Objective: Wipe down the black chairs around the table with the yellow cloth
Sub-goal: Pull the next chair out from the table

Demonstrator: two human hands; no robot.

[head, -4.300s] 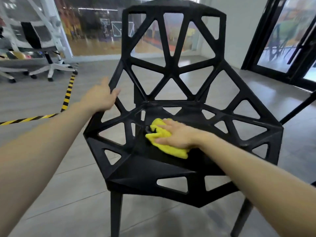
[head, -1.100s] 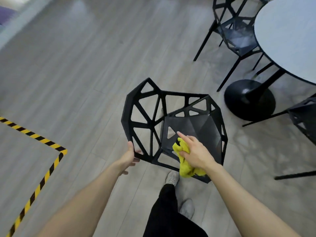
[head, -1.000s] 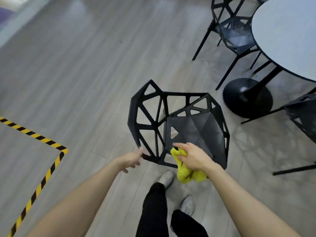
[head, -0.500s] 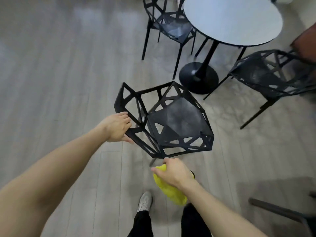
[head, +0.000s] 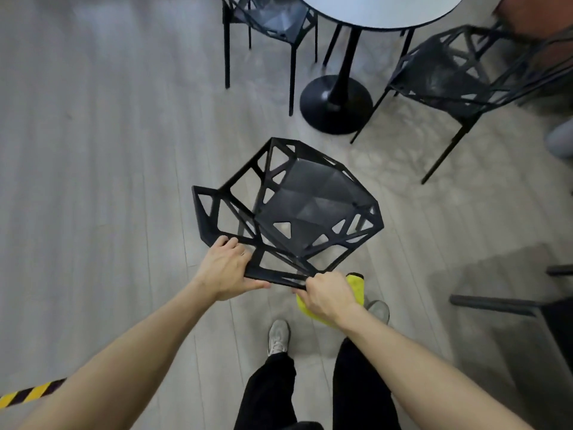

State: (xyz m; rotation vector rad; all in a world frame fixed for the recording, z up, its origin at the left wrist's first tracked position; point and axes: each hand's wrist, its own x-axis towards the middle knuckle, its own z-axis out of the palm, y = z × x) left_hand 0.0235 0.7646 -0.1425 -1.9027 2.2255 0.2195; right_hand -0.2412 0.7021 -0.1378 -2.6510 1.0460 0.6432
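A round white table (head: pixel 381 10) on a black pedestal base stands ahead of me on the grey plank floor (head: pixel 93 150), with two black lattice-frame chairs (head: pixel 273 17) drawn up beside it, one to its left and one to its right. Nearer, just in front of my feet, is the black angular plastic chair (head: pixel 310 206) I am handling. My left hand (head: pixel 224 270) grips the top bar of its backrest, fingers curled over the edge. My right hand (head: pixel 328 294) pinches the same bar further right, while also clutching the crumpled yellow cloth (head: pixel 355 285), which hangs beneath my palm, off the chair.
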